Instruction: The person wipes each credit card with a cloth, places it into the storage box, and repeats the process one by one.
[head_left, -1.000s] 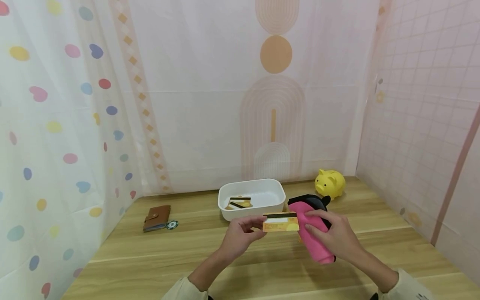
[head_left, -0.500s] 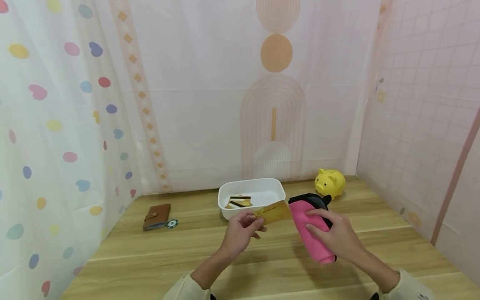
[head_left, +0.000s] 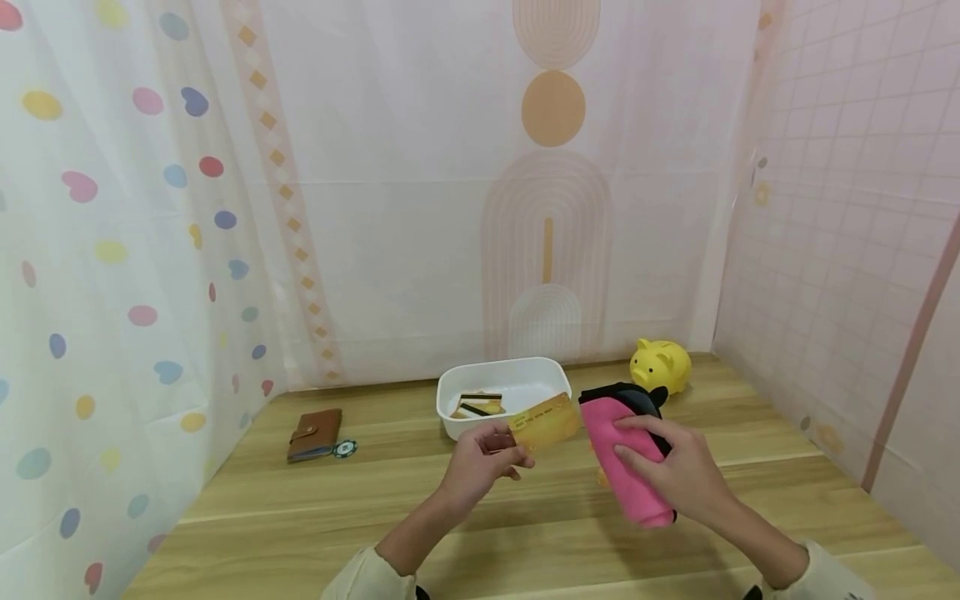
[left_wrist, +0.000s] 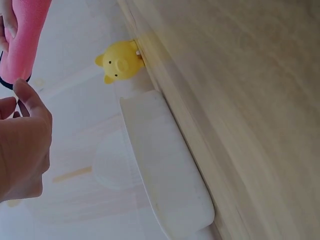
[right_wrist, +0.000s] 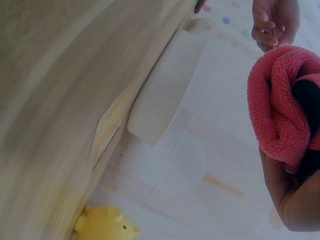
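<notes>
Between thumb and fingers, the left hand [head_left: 480,467] pinches a gold card [head_left: 546,423] by its left end, with the printed face showing. The right hand [head_left: 678,471] grips a pink fuzzy pouch [head_left: 626,467] with a black edge, tilted, its black top close to the card's right end but apart from it. In the right wrist view the rolled pink fabric [right_wrist: 280,110] rests in the right hand [right_wrist: 295,200], and the left hand [right_wrist: 277,22] is beyond it. The left wrist view shows the left hand [left_wrist: 25,150] near the pouch [left_wrist: 25,40]; the card is hidden there.
A white bin [head_left: 504,425] holding several cards [head_left: 480,402] stands behind the hands. At the back right is a yellow piggy bank [head_left: 660,365]. A brown wallet [head_left: 315,433] and a poker chip [head_left: 345,449] lie at the left. Something orange [head_left: 603,477] shows beside the pouch.
The left hand has turned the card from its striped side to its gold printed side and tilted its right end up. The right hand and pouch have shifted slightly right.
</notes>
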